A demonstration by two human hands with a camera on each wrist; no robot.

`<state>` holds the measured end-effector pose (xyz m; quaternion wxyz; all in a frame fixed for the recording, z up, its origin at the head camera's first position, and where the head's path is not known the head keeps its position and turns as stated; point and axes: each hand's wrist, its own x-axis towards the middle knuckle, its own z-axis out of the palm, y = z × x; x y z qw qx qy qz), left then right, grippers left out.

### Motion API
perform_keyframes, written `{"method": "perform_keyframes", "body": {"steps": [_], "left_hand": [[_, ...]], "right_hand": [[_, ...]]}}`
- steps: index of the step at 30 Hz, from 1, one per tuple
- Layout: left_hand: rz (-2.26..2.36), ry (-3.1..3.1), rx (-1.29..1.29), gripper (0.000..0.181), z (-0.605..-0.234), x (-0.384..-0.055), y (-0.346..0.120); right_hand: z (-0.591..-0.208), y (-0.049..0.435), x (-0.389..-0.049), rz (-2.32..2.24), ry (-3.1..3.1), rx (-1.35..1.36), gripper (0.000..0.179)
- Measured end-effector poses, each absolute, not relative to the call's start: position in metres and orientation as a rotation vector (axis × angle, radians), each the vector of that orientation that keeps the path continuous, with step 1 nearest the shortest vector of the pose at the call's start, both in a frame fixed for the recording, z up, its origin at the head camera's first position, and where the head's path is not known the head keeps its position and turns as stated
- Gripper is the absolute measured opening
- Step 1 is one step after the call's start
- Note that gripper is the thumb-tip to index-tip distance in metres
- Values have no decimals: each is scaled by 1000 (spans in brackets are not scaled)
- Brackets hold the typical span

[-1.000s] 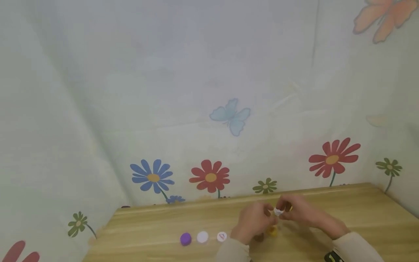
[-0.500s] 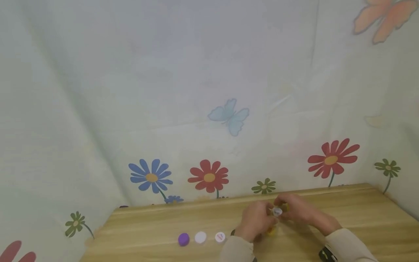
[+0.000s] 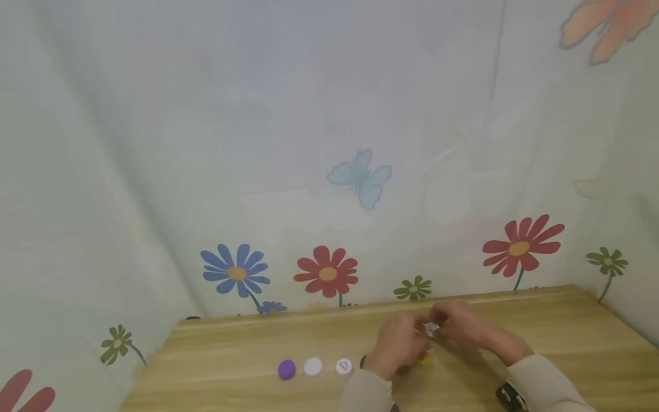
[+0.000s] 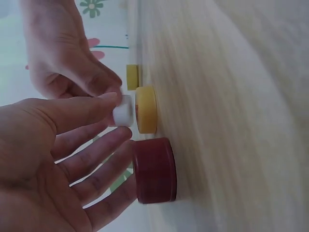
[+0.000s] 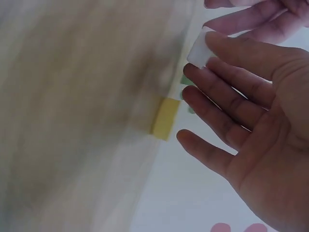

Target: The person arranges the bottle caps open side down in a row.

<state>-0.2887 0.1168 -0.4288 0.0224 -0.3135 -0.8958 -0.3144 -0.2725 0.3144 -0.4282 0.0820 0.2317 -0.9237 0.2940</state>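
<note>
A small white bottle cap (image 3: 431,328) is pinched between my two hands, close over the table. My left hand (image 3: 399,343) holds it between thumb and fingertips, its other fingers loosely spread in the left wrist view. From the other side my right hand (image 3: 465,326) grips the same cap (image 5: 199,50) with thumb and forefinger. Standing on the table just beneath is an orange-yellow ribbed cap (image 4: 147,110). A dark red cap (image 4: 155,170) sits right by my left fingertips, mostly hidden by that hand in the head view. Farther along is a yellow cap (image 4: 132,77).
Left of my hands on the wooden table (image 3: 231,343) lie a purple cap (image 3: 286,369), a plain white cap (image 3: 313,367) and a white cap with a reddish print (image 3: 344,366). A flower-printed cloth (image 3: 257,217) rises behind the table's back edge.
The white cap has turned between my fingers: its round face showed half a second ago, now it is seen tilted. Both hands stay in nearly the same place.
</note>
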Motion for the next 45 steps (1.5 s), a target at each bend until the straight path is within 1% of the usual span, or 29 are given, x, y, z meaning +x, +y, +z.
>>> {"method": "perform_keyframes", "body": {"steps": [5, 10, 13, 16, 22, 24, 26, 29, 30, 38, 42, 45], "left_hand": [[-993, -2713, -968, 25, -431, -287, 113], [-991, -2670, -880, 16, -425, -288, 114], [-1001, -2657, -845, 13, -424, -287, 114], [-1054, -2648, -821, 14, -427, -285, 115], [-1142, -2647, -805, 11, -428, -284, 119], [-1153, -2642, -810, 8, -427, -284, 120], [-1146, -2642, -819, 13, -426, -284, 120], [-1156, -2640, -841, 30, -426, -283, 118], [-1158, -2636, -852, 34, -426, -283, 117], [-1115, -2573, -967, 26, -430, -281, 112], [-1105, -2606, -965, 23, -429, -282, 112], [-1103, -2638, -965, 20, -428, -282, 113]], "right_hand": [[-419, 315, -263, 980, -2768, 696, 9], [-408, 314, -260, 1042, -2748, 693, 7], [-407, 313, -258, 1111, -2758, 668, 9], [-409, 316, -254, 1156, -2747, 693, 9], [-405, 324, -257, 1154, -2697, 813, 4], [-404, 324, -259, 1179, -2698, 820, 3], [-404, 324, -259, 1221, -2713, 807, 1], [-406, 323, -258, 1287, -2734, 765, 6], [-406, 322, -257, 1306, -2733, 756, 8], [-411, 320, -257, 1375, -2709, 733, 12], [-410, 321, -256, 1382, -2731, 730, 9], [-409, 323, -254, 1387, -2750, 778, 12]]}}
